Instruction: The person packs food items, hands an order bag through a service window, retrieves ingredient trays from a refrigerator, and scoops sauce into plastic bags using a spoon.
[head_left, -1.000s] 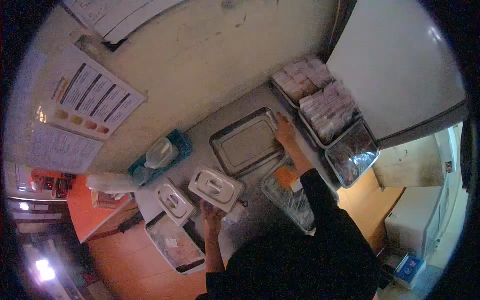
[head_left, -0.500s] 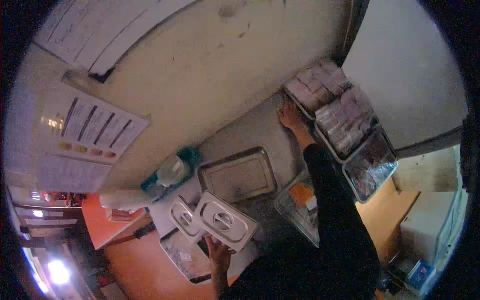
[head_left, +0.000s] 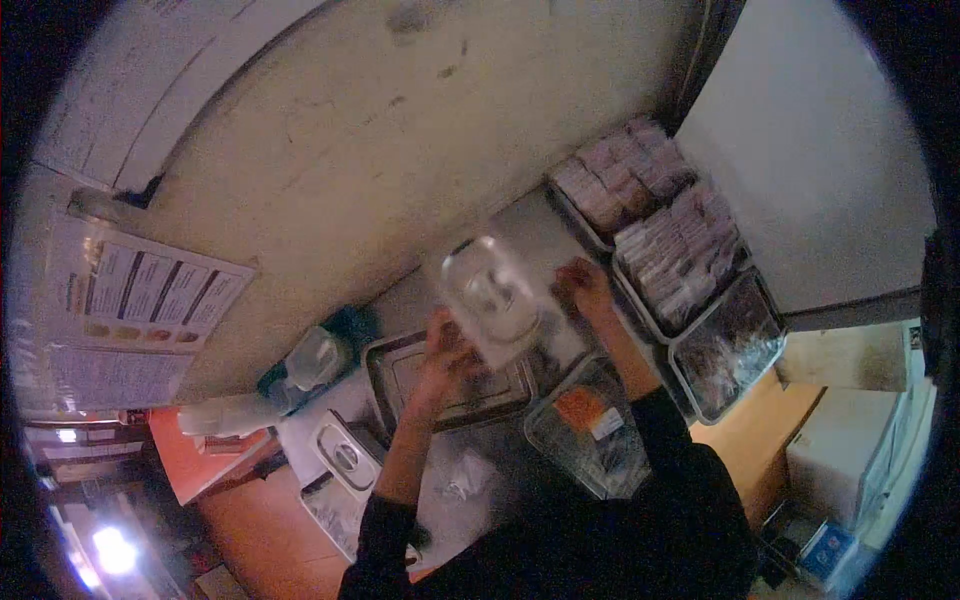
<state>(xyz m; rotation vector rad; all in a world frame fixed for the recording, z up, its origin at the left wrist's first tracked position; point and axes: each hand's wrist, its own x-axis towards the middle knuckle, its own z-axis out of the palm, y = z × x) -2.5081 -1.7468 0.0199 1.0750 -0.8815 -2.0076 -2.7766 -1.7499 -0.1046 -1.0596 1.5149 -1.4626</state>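
A steel pan lid (head_left: 495, 295) with a recessed handle, blurred by motion, is held up over the counter by my left hand (head_left: 449, 355). Its fingers are closed on the lid's lower left edge. To the right of the lid, my right hand (head_left: 585, 287) is raised with fingers loosely bent and apart, and I see nothing in it. Beside that hand are the wrapped trays of pale portioned food (head_left: 672, 245). A shallow steel tray (head_left: 385, 375) lies beneath my left forearm. A second, smaller lid (head_left: 347, 455) rests at the lower left on a container.
A clear-covered container with orange food (head_left: 582, 408) stands below my right hand. A plastic-covered dark tray (head_left: 728, 345) is at the right. Against the wall sits a teal box (head_left: 345, 335) with a white tub (head_left: 315, 358). Crumpled clear plastic (head_left: 468, 475) lies on the counter.
My left hand has carried the larger lid up and to the right, away from the smaller lid. My right hand has drawn back from the far wrapped tray, toward the lid.
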